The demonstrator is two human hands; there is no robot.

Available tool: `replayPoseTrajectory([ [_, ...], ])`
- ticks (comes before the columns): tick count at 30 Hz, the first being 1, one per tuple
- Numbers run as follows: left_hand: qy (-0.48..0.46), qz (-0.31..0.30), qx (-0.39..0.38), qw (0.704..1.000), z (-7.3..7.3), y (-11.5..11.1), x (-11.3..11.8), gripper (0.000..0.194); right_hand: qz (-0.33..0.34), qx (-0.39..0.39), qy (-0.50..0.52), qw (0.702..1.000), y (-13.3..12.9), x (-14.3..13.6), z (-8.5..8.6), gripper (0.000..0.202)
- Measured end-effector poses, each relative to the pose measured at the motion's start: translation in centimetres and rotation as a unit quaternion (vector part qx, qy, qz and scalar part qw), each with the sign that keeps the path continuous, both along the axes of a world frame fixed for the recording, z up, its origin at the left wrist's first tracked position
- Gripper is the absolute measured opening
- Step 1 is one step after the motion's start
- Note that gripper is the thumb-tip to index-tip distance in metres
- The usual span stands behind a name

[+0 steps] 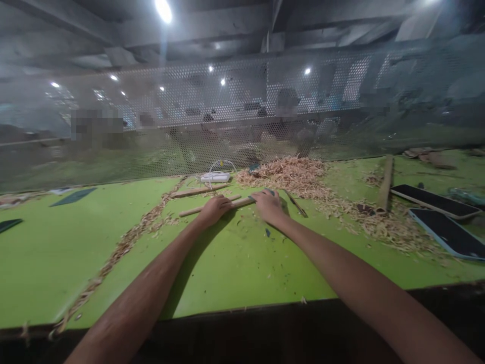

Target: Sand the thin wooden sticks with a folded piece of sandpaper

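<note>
on the green tabletop (246, 278), left hand (215, 209) and right hand (268, 206) both grip a slim wooden stick (242, 202).

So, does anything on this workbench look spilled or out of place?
Yes: pale, curly wood shavings are heaped before the grey perforated screen and scattered rightward across the bright green tabletop, like spilled waste. The black-screened phone with a pale blue edge also looks odd, lying beside that loose debris.

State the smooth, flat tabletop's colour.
The flat tabletop is lime green; head view shows it best.
</note>
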State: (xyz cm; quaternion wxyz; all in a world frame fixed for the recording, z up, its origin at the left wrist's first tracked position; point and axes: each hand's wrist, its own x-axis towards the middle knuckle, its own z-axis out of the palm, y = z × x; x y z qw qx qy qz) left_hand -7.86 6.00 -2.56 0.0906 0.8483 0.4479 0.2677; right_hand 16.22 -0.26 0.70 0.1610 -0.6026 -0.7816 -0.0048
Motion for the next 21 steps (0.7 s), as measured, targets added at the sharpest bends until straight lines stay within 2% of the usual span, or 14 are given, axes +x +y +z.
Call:
replayPoseTrajectory([
  [4,-0.003,-0.005,0.006,1.000,0.0,-0.1,0.0,0.026,0.116,-0.024,0.002,0.993,-0.5,-0.6,0.2,0.053],
  [5,-0.003,-0.007,0.008,1.000,0.1,-0.1,0.0,0.026,0.128,-0.026,0.001,0.991,-0.5,-0.7,0.2,0.054],
  [8,0.019,-0.002,0.009,1.000,0.1,-0.2,0.0,0.027,0.075,-0.017,-0.008,0.997,-0.2,-0.5,0.1,0.057],
  [11,0.050,0.004,0.011,0.999,0.2,-0.1,0.5,0.030,0.015,-0.007,-0.023,1.000,0.4,-0.1,0.0,0.052],
  [18,0.050,0.017,0.008,0.999,-0.1,-0.3,1.4,0.033,0.064,0.003,0.002,0.998,1.0,0.2,-0.6,0.037],
  [21,0.042,0.018,-0.002,0.999,-0.2,-0.4,1.2,0.037,0.055,0.006,0.031,0.998,1.5,1.3,-0.7,0.045],
])
